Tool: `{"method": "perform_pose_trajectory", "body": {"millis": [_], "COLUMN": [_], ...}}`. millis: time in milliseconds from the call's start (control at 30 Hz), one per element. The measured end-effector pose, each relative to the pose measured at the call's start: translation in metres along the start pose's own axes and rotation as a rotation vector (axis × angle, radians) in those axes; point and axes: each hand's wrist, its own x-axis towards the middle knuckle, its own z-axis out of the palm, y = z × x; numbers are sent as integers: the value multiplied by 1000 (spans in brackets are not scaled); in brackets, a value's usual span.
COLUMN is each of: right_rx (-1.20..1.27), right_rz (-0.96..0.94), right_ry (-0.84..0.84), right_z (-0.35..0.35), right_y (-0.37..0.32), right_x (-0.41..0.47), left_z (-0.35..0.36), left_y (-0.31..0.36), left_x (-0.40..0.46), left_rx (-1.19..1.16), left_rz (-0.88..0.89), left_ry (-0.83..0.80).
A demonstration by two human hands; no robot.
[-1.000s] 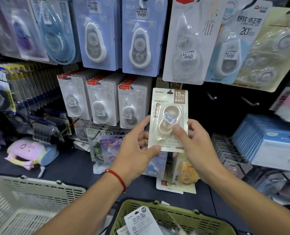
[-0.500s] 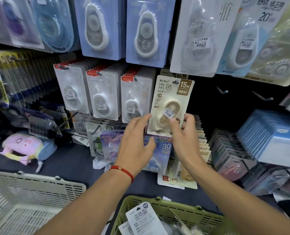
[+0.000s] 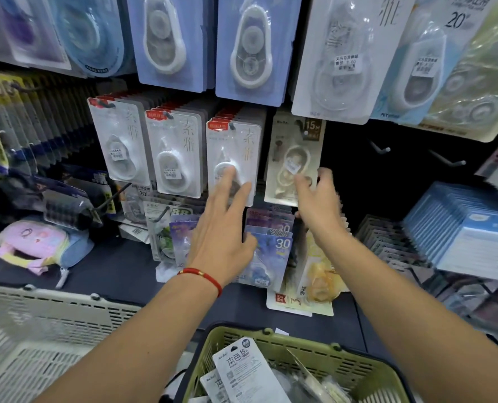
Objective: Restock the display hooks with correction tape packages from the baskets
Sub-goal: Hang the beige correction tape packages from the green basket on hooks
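**Cream package at the hook**

Fingers of the right hand (image 3: 319,199) curl against the lower right edge of a cream correction tape package (image 3: 293,161), the thumb under its bottom edge, pinching it. That card (marked 15M in its top corner) sits upright against the dark display board, its top just under the big white blister card (image 3: 344,56) hanging at twelve o'clock. A display hook (image 3: 305,132) tip shows through near the card's hang hole; whether the card hangs fully on it I cannot tell.

The left hand (image 3: 221,228), with a red string bracelet (image 3: 201,274) at the wrist, is spread with straight fingers and holds nothing. Its fingertips lie over the lower part of the white package (image 3: 233,158) just left of the cream one; contact is unclear.

Two bare hooks (image 3: 380,148) stick out of the board at about two o'clock from the right hand. At six o'clock the green basket (image 3: 358,370) holds more packages, a white 15M card (image 3: 245,370) on top. A beige basket (image 3: 53,330) sits at eight o'clock, beside the green one. Purple 30 packages (image 3: 274,245) hang below the two hands.
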Motion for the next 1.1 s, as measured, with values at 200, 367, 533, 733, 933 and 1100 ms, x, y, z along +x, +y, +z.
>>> {"method": "perform_pose_trajectory", "body": {"millis": [200,367,533,733,933,1100], "right_rx": [-51,-115,-197,-746,-841,-864], "right_rz": [163,160,-105,-157,-125,-89], "right_ry": [-10,-50,-364,-1061,-1128,-1043], "right_z": [14,-10,-57,-57,-16,14], "right_y": [-6,19,48,105,157,173], "right_x": [58,32,-49,-134,-236,-294], "left_z": [3,7,14,42,56,61], "left_y": [-9,-9,-6,-6,-18,-20], "left_x": [0,-7,-21,-67,-87,-114], "left_rx": [48,29,122,518,625,438], "left_rz": [27,38,102,102,57,-114], "left_ry": [-8,-6,-468,-1327,-1313,-1048]}}
